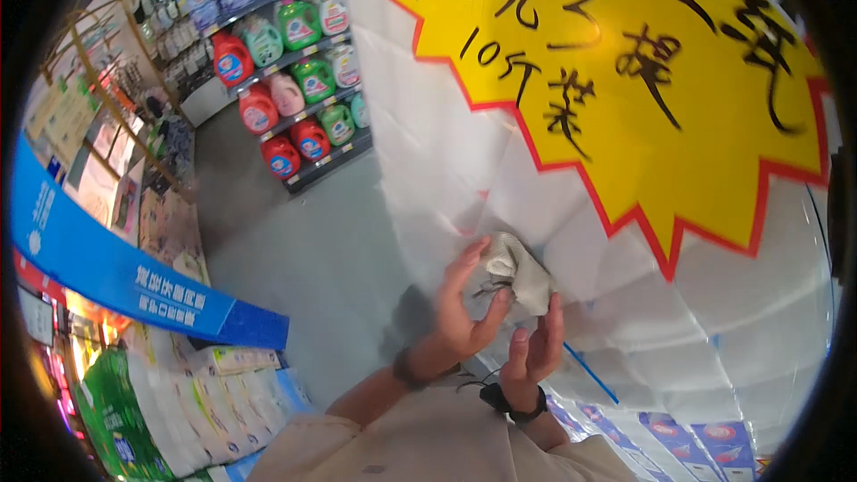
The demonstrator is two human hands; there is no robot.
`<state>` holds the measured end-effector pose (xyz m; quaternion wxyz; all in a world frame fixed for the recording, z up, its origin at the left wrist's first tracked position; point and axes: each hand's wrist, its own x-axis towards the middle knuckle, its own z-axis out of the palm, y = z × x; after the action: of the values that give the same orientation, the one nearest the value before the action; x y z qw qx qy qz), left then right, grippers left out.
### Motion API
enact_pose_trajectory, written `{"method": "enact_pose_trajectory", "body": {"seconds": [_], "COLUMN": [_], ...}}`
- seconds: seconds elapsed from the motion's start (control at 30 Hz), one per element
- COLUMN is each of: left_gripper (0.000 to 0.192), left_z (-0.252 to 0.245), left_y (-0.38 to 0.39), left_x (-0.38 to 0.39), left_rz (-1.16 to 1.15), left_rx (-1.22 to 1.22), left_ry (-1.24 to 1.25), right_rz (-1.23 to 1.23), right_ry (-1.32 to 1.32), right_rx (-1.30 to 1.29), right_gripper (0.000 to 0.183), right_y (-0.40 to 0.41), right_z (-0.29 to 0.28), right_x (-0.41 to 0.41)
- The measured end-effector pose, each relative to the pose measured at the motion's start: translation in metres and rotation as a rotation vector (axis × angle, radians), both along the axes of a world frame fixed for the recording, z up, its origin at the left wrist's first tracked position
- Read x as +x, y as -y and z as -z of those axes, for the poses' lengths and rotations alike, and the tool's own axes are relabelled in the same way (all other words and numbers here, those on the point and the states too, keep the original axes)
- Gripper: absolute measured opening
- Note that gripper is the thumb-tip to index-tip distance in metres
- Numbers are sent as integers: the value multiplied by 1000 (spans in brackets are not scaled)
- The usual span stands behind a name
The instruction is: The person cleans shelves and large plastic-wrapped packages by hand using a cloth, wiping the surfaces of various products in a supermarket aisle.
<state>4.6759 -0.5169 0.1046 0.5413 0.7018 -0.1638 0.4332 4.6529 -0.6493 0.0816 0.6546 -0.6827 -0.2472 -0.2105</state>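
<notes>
A crumpled pale grey cloth [532,278] with a knit-like texture is between my hands, in front of white plastic sheeting. My left hand [463,311] holds its left side, index finger at the upper edge and thumb lower down. Thin dark strands [492,288] show beside the cloth, near the left thumb; what they are is unclear. My right hand [535,355] has its fingertips at the cloth's lower corner, with the thumb apart from it. Both wrists wear dark bands, the right one like a watch [495,398].
White plastic sheeting [622,328] covers a bulky stack close on the right. A yellow starburst sign [602,60] with handwriting hangs over it. Shelves hold detergent bottles [298,23] at upper left. A blue display banner [134,261] and packaged goods [201,408] stand left of the grey floor [315,248].
</notes>
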Motion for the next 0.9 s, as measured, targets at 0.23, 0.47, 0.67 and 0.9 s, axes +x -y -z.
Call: {"method": "enact_pose_trajectory", "body": {"seconds": [0.23, 0.47, 0.67, 0.9], "left_gripper": [78, 87, 88, 73], "left_z": [-3, 3, 6, 7], "left_y": [-33, -79, -117, -139], "left_x": [62, 93, 114, 122], "left_rz": [107, -73, 35, -94], "left_rx": [-2, 259, 192, 281], "left_ry": [137, 233, 246, 311], "right_rz": [-218, -61, 18, 134], "right_ry": [264, 348, 379, 403], "right_rx": [-153, -297, -298, -219], "right_gripper": [74, 70, 67, 57], "right_y": [-44, -81, -125, -168], "right_z": [-17, -23, -30, -48], "right_x": [38, 60, 76, 100]}}
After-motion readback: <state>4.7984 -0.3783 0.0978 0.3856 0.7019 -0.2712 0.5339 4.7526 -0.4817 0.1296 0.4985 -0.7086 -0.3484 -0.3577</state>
